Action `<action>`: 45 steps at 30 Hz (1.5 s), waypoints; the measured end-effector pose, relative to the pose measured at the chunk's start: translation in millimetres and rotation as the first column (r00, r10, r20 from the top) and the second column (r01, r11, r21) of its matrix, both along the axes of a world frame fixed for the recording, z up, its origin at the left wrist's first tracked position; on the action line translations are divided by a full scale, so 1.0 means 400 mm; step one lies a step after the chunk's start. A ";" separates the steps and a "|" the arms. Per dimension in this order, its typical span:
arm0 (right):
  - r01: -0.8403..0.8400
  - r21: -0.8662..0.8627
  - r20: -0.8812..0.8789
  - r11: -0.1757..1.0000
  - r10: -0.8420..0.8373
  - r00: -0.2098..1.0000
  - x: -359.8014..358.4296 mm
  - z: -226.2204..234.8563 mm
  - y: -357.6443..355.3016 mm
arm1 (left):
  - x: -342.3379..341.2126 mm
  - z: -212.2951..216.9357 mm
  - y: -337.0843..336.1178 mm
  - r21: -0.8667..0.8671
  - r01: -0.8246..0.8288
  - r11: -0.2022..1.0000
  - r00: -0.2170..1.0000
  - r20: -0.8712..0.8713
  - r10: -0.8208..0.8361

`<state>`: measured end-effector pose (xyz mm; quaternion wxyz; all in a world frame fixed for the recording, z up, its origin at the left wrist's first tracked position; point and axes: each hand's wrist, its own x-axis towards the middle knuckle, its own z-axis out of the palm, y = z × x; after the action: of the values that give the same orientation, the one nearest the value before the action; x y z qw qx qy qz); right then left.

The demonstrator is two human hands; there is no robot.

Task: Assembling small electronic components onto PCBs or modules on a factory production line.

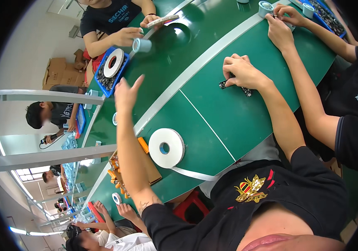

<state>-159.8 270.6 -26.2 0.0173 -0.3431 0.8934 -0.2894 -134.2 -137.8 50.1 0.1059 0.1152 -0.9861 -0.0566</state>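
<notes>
Left hand (125,96) spreads its thumb beside the tray (107,90); right hand (242,72), well apart from it, curls over parts (246,91), grip unclear.

Desk (204,138): green top; pale lengthwise strip (204,62); thin white line (207,125) crossing near section.
White tape roll (174,144): flat, left of line; free end trailing to near edge.
Small dark parts (246,91): right of line.
Cardboard box (151,167): beside roll.
</notes>
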 end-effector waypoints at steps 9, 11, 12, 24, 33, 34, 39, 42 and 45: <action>-0.115 -0.325 -0.130 0.939 0.076 0.989 0.012 0.001 -0.068 | -0.280 -0.053 0.150 0.221 -0.147 0.964 0.988 0.079 0.132; -0.113 -0.317 -0.125 0.942 0.076 0.989 0.020 0.004 -0.055 | -0.272 -0.062 0.171 0.225 -0.146 0.963 0.986 0.116 0.122; -0.116 -0.322 -0.134 0.940 0.076 0.988 0.024 0.008 -0.059 | -0.267 -0.057 0.160 0.220 -0.144 0.965 0.987 0.107 0.123; -0.084 -0.339 -0.132 0.937 0.041 0.990 0.026 0.011 -0.063 | -0.211 -0.018 0.120 0.245 -0.360 0.900 0.916 0.278 0.291; -0.112 -0.351 -0.168 0.930 0.055 0.984 0.021 0.010 -0.076 | -0.266 -0.161 0.144 0.455 -0.210 0.865 0.970 0.210 0.125; -0.120 -0.334 -0.190 0.935 0.058 0.980 0.017 0.008 -0.076 | -0.270 -0.168 0.170 0.418 -0.170 0.892 0.984 0.117 0.132; -0.069 -0.372 -0.209 0.926 -0.011 0.978 0.011 -0.003 -0.072 | -0.296 -0.172 0.289 0.050 0.194 0.980 0.980 -0.048 -0.192; -0.011 -0.396 -0.209 0.918 -0.078 0.975 0.005 -0.011 -0.062 | -0.323 -0.165 0.341 -0.061 0.179 0.982 0.982 -0.053 -0.183; 0.027 -0.490 -0.214 0.871 -0.150 0.965 0.013 -0.014 -0.074 | -0.339 -0.150 0.348 -0.213 0.188 0.959 0.976 -0.071 -0.208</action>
<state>-154.5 240.8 -31.9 -0.1926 -0.3281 0.8028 -0.4590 -270.0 1.5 -9.9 0.1567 0.0015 -0.9872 0.0298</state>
